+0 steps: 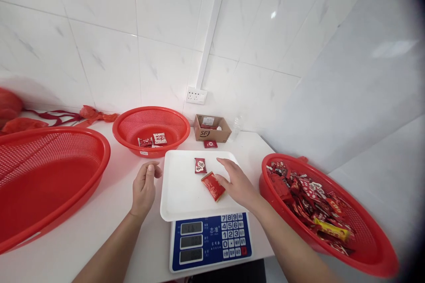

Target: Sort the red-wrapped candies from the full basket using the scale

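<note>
A white tray (182,194) tops a blue weighing scale (210,243) with displays and number keys. On the tray lie a small dark red wrapped packet (200,166) and a larger bright red packet (213,186). My right hand (237,183) reaches over the tray from the right, fingers spread. Its thumb is at the edge of the larger packet; whether it touches I cannot tell. Beside the tray's left edge, my left hand (145,188) is closed, thumb against curled fingers, with nothing showing in it.
Right of the scale stands a red basket (372,241) of mixed wrapped snacks. A round red basket (151,119) behind holds a few packets. Another large red basket (63,141) is at left. A cardboard box (212,129), a packet (210,144) and a clear bottle (236,127) stand near the wall.
</note>
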A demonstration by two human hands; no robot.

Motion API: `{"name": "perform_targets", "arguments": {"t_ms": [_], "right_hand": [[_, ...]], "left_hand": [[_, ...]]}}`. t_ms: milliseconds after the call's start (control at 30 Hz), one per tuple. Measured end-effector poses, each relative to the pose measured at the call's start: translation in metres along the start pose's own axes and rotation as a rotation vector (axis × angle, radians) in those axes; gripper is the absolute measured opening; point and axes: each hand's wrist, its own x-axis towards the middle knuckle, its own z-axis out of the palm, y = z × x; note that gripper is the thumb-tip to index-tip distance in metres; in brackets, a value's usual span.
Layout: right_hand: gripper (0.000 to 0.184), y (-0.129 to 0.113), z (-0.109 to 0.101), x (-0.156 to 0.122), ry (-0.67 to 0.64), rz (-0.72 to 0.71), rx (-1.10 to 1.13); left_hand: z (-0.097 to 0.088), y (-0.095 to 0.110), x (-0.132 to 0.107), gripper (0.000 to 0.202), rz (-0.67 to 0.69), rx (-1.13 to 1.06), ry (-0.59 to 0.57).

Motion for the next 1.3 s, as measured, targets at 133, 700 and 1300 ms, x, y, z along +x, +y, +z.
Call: {"name": "perform_targets", "arguments": {"t_ms": [133, 700, 1300], "right_hand": [[0.063, -0.013, 0.015, 0.001, -0.214, -0.010, -0.158], [0.053, -0.011, -0.004, -0.001, -0.176, -0.149, 0.033], [0.043, 0.130, -0.100, -0.093, -0.184, 0.559, -0.070]], "left_hand": [[0.000, 0.000, 0.000, 0.032, 0.001, 0.007, 0.003], [-0.002, -0.003, 0.004, 0.033, -0.030, 0.019, 0.040], [0.003, -0.001, 0.003, 0.026, -0.082, 0.010, 0.082]]}}
